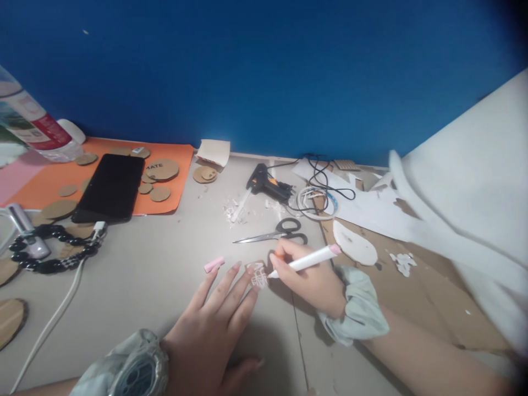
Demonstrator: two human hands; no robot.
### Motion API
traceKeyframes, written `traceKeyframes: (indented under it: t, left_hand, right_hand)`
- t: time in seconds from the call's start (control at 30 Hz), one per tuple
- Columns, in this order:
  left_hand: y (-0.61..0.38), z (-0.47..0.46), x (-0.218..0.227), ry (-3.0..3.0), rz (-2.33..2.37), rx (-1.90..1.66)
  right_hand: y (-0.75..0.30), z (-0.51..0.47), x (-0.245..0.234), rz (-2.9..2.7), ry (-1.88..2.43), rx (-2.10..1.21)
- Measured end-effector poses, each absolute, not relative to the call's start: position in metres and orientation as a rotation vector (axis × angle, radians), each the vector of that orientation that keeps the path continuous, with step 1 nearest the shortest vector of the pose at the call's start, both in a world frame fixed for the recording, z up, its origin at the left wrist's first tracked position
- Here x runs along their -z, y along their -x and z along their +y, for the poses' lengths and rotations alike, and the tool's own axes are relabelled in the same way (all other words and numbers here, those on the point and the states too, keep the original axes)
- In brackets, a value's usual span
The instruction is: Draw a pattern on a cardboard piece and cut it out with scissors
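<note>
Low on the grey tabletop (pixel 157 275), the left hand (pixel 214 324) lies flat with its fingers spread, the fingertips pinning a small brown cardboard piece with white markings (pixel 256 275). The right hand (pixel 307 280) grips a white marker pen with a pink end (pixel 309 258), its tip touching that piece. A small pink pen cap (pixel 214 264) rests just beside the left fingertips. Black-handled steel scissors (pixel 272 234) lie near, just beyond the right hand.
</note>
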State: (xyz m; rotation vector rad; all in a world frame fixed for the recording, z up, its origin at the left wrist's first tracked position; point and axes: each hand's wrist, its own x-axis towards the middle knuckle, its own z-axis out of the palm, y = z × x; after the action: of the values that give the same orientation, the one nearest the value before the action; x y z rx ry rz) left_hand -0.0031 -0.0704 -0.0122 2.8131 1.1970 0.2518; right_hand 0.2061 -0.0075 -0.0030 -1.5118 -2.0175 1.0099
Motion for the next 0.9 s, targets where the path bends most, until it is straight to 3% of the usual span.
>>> traceKeyframes:
  t: [0.67,0.9]
  left_hand:
    - [0.0044,-0.0685,0.0093,-2.844,1.139,-0.266]
    - [0.0015,-0.0731,0.0095,-2.806,1.172,-0.509]
  right_hand:
    - [-0.2059,-0.0056,0.0024,-1.790,1.465,-1.142]
    - [-0.2063,-0.0075,-0.0007,-1.709,1.437,-0.904]
